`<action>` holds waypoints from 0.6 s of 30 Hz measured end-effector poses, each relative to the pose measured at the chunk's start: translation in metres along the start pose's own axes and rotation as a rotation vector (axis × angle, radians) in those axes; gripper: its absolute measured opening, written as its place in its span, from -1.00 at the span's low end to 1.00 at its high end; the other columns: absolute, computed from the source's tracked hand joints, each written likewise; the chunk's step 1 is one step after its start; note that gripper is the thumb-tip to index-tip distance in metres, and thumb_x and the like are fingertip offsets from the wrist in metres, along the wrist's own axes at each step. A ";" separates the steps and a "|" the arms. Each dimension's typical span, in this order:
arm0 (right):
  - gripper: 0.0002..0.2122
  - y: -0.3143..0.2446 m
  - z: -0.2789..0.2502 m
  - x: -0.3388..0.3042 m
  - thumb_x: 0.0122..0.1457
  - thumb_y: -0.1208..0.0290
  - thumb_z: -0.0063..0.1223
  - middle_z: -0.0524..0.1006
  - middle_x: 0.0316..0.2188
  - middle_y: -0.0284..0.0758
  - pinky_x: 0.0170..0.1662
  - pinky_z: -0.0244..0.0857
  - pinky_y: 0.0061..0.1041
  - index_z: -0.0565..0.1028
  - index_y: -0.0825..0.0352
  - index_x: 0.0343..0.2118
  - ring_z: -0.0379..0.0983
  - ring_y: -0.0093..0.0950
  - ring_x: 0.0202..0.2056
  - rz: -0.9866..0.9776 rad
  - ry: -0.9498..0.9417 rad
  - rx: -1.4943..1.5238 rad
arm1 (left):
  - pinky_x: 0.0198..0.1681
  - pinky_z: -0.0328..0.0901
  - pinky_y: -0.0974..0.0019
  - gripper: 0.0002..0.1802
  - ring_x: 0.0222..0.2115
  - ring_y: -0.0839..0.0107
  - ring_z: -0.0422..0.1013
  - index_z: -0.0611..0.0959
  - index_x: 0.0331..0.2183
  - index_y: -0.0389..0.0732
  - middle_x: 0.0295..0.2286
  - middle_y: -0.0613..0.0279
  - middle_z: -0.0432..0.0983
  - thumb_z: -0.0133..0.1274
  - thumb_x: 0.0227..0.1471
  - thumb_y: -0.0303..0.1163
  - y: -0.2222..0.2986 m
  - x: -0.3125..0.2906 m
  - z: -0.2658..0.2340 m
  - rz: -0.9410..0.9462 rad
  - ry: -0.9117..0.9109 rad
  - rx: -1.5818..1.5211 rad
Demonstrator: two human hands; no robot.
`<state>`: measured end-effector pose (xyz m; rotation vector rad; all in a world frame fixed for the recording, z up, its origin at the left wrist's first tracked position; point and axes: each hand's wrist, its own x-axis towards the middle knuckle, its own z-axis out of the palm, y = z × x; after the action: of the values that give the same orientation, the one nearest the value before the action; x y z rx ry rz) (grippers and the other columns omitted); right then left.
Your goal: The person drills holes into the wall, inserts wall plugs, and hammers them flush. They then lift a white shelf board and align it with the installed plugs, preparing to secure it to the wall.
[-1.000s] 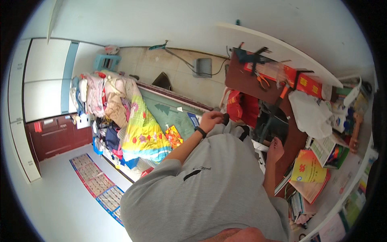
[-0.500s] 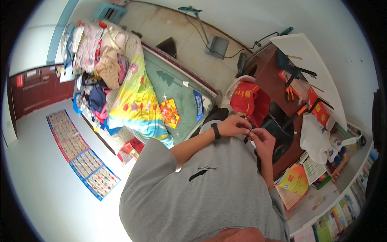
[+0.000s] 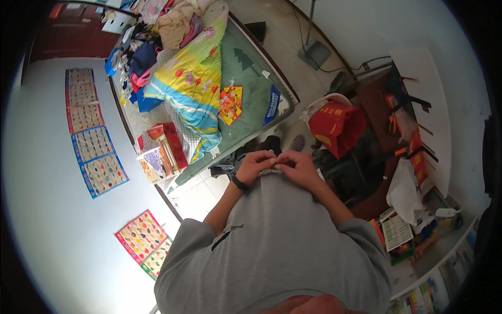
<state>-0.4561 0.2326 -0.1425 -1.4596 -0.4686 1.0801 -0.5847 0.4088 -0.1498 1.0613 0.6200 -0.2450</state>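
Note:
Both hands meet in front of my grey shirt [image 3: 293,235], close to its lower hem, with the fingertips nearly touching. My left hand [image 3: 253,168], a black band [image 3: 239,183] on its wrist, is closed in a pinch. My right hand [image 3: 299,168] pinches from the other side, thumb and forefinger pressed together. Whatever lies between the fingertips is too small or hidden to make out. Just beyond the hands, dark shoes [image 3: 270,144] show at the foot of the bed.
A green mattress [image 3: 246,112] bears a colourful quilt [image 3: 191,78], an orange-red packet [image 3: 230,104] and piled clothes [image 3: 144,57]. Right of it stands a red bag [image 3: 337,125] near a dark chair [image 3: 348,175] and a brown desk [image 3: 374,104]. Picture charts [image 3: 91,131] hang on the left wall.
My view has turned, so the bed and desk sit differently in the picture. Both hands have shifted left in view, centred before the shirt, and remain pinched close together.

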 end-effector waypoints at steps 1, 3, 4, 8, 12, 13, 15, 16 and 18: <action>-0.86 -0.001 0.008 0.000 0.15 0.57 0.27 0.67 -0.41 -0.36 -0.28 0.46 -0.60 0.61 0.40 -0.23 0.60 -0.63 -0.37 0.001 -0.019 -0.022 | -0.05 0.43 0.38 -0.77 -0.21 0.48 0.55 0.68 -0.13 -0.36 -0.25 0.23 0.63 0.15 0.25 -0.41 -0.002 -0.010 -0.003 0.013 0.020 -0.020; -0.85 -0.001 0.024 0.001 0.14 0.53 0.30 0.67 -0.41 -0.34 -0.30 0.44 -0.58 0.61 0.39 -0.24 0.59 -0.63 -0.38 0.003 -0.056 -0.064 | -0.04 0.45 0.37 -0.78 -0.21 0.48 0.56 0.66 -0.14 -0.36 -0.25 0.24 0.63 0.14 0.26 -0.41 -0.015 -0.025 -0.016 0.023 0.045 -0.080; -0.86 -0.001 0.032 0.002 0.14 0.54 0.29 0.67 -0.42 -0.35 -0.29 0.45 -0.59 0.62 0.39 -0.25 0.59 -0.63 -0.37 0.004 -0.087 -0.087 | -0.04 0.45 0.36 -0.78 -0.21 0.47 0.56 0.66 -0.14 -0.36 -0.25 0.23 0.63 0.14 0.26 -0.40 -0.021 -0.034 -0.022 0.046 0.063 -0.091; -0.88 -0.003 0.075 0.007 0.14 0.54 0.29 0.68 -0.43 -0.36 -0.27 0.46 -0.61 0.64 0.40 -0.26 0.59 -0.66 -0.37 -0.033 -0.199 -0.157 | -0.04 0.47 0.32 -0.79 -0.20 0.42 0.58 0.65 -0.15 -0.35 -0.26 0.22 0.63 0.13 0.27 -0.40 -0.033 -0.077 -0.050 0.106 0.137 -0.091; -0.89 0.008 0.135 0.016 0.17 0.51 0.28 0.64 -0.47 -0.39 -0.30 0.42 -0.60 0.64 0.40 -0.28 0.52 -0.71 -0.42 -0.061 -0.235 -0.294 | -0.05 0.49 0.25 -0.78 -0.20 0.34 0.61 0.63 -0.15 -0.35 -0.28 0.18 0.64 0.11 0.28 -0.38 -0.064 -0.137 -0.100 0.171 0.231 -0.252; -0.88 0.009 0.151 0.015 0.17 0.50 0.27 0.64 -0.47 -0.37 -0.31 0.41 -0.58 0.63 0.40 -0.27 0.52 -0.68 -0.43 -0.046 -0.243 -0.307 | -0.06 0.50 0.22 -0.78 -0.23 0.30 0.61 0.62 -0.14 -0.35 -0.29 0.14 0.64 0.10 0.28 -0.39 -0.065 -0.154 -0.110 0.148 0.319 -0.307; -0.87 0.006 0.177 0.022 0.17 0.48 0.26 0.63 -0.47 -0.34 -0.33 0.38 -0.54 0.62 0.39 -0.26 0.52 -0.63 -0.44 -0.037 -0.249 -0.339 | -0.07 0.50 0.21 -0.79 -0.25 0.30 0.61 0.62 -0.15 -0.34 -0.30 0.12 0.64 0.09 0.28 -0.40 -0.087 -0.181 -0.142 0.206 0.399 -0.436; -0.87 0.004 0.189 0.023 0.18 0.47 0.26 0.63 -0.47 -0.34 -0.33 0.39 -0.54 0.62 0.39 -0.26 0.52 -0.62 -0.45 -0.036 -0.254 -0.333 | -0.08 0.51 0.20 -0.80 -0.26 0.29 0.60 0.62 -0.15 -0.34 -0.30 0.12 0.64 0.09 0.27 -0.41 -0.103 -0.192 -0.157 0.234 0.442 -0.508; -0.87 0.006 0.207 0.019 0.18 0.46 0.25 0.63 -0.47 -0.33 -0.32 0.39 -0.53 0.62 0.38 -0.25 0.52 -0.61 -0.45 -0.017 -0.260 -0.310 | -0.12 0.52 0.19 -0.83 -0.30 0.31 0.58 0.62 -0.17 -0.31 -0.31 0.14 0.62 0.08 0.27 -0.42 -0.133 -0.208 -0.183 0.326 0.491 -0.571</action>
<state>-0.6191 0.3614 -0.1272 -1.5850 -0.8629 1.2301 -0.8803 0.4835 -0.1885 0.6445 0.8756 0.4721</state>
